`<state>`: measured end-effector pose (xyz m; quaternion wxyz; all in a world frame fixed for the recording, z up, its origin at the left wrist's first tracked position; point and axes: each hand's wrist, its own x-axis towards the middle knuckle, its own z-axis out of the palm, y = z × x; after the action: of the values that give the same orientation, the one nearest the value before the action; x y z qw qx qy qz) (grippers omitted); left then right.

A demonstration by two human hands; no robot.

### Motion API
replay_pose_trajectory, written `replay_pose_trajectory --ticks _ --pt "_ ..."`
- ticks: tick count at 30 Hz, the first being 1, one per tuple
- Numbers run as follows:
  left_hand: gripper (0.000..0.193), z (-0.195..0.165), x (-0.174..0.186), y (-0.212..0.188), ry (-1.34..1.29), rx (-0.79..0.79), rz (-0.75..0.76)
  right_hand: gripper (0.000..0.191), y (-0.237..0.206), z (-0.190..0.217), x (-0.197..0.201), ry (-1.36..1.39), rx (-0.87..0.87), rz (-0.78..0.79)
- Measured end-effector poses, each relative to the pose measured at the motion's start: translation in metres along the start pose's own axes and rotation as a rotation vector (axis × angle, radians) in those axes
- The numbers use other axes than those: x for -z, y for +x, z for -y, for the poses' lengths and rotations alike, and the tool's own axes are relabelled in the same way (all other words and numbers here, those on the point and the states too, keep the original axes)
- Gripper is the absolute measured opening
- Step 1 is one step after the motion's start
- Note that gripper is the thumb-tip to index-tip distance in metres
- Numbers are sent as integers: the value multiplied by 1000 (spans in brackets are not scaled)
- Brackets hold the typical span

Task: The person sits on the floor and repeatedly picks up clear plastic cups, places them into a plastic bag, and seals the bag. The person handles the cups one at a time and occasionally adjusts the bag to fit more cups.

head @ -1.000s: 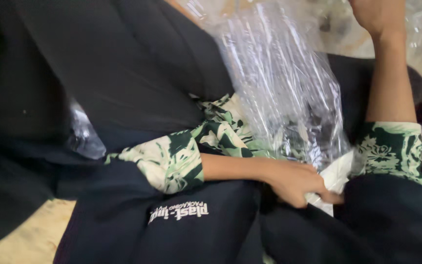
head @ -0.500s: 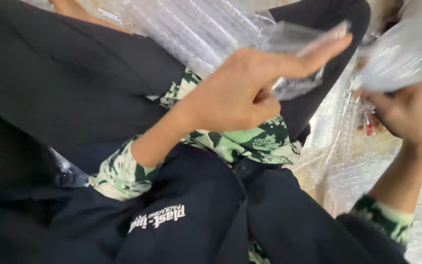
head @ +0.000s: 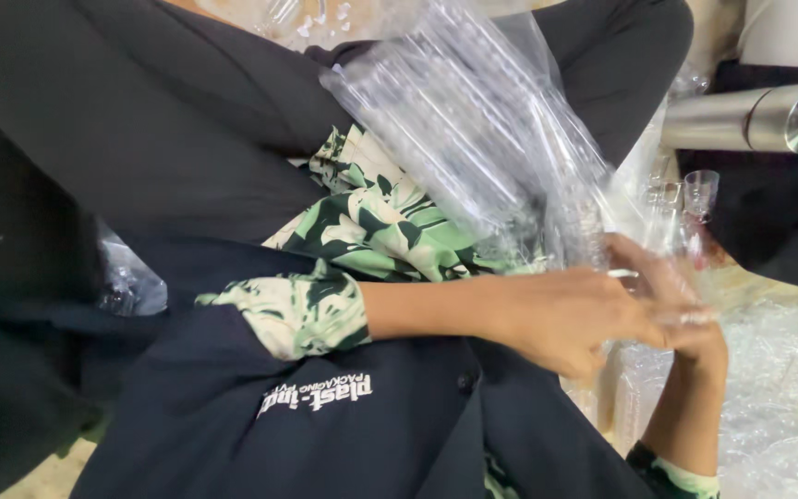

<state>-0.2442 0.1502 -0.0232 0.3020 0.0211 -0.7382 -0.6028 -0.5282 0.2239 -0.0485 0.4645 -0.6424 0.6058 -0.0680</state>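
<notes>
Black apron (head: pixel 344 434) across the lap; green leaf-print sleeve (head: pixel 297 312) over it. Clear plastic bag (head: pixel 482 148) lies slanted above the knees. Left hand (head: pixel 570 319) and right hand (head: pixel 685 310) meet at its lower end; blurred, grips indiscernible.

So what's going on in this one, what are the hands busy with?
A person in a dark jacket over a green leaf-print shirt is handling a clear plastic bag that lies across their lap. The left hand reaches across to the bag's lower end, and the right hand meets it there from below; the hands overlap, blurred, so the exact grip is unclear. The bag seems to hold stacked clear plastic pieces. More clear plastic lies to the right, with a shiny metal cylinder behind.
</notes>
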Motion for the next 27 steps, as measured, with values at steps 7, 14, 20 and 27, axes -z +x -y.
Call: replay_pose_trajectory --ticks 7,14,20,27 --pt "95 0 -45 5 47 -165 44 72 -20 -5 -53 758 -312 -223" --pt "73 5 -30 21 54 17 186 66 8 47 -38 947 -13 -446" --pt "72 7 -38 28 -1 -37 53 61 50 63 -34 992 77 -564" --pt "77 14 -34 32 62 36 132 46 85 58 -40 593 -62 -754"
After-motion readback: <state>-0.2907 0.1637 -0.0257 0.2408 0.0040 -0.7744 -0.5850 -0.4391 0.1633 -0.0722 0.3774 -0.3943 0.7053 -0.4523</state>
